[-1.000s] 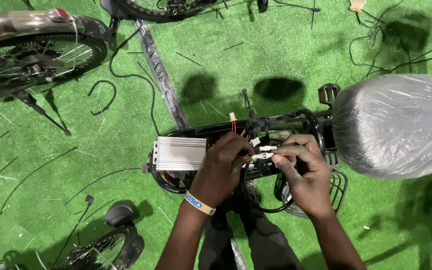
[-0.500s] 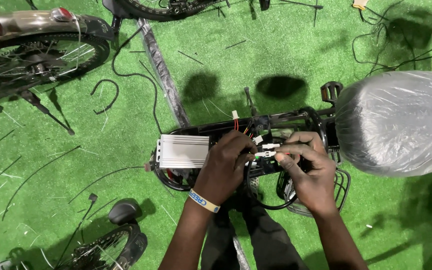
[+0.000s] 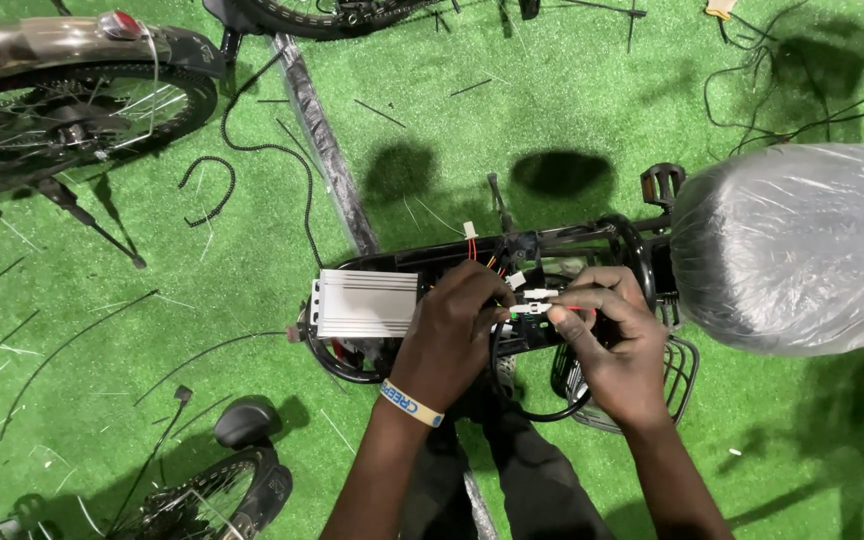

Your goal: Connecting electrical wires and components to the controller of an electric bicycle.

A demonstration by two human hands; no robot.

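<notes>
Small white plastic wire connector (image 3: 534, 296) with thin red lead: just right of the ribbed silver metal controller box (image 3: 366, 303). Light, brittle; grip the housing, not the wire. Left hand (image 3: 455, 335) and right hand (image 3: 612, 340) both pinch it.

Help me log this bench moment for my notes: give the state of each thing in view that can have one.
Left hand: pinching the white connector.
Right hand: pinching the connector's other end.
White connector: held between both hands; mated or not, cannot tell.
Silver controller box: lying flat on the bike frame, untouched.
Seat: wrapped in clear plastic.
Black cable: loose on the green turf.
</notes>
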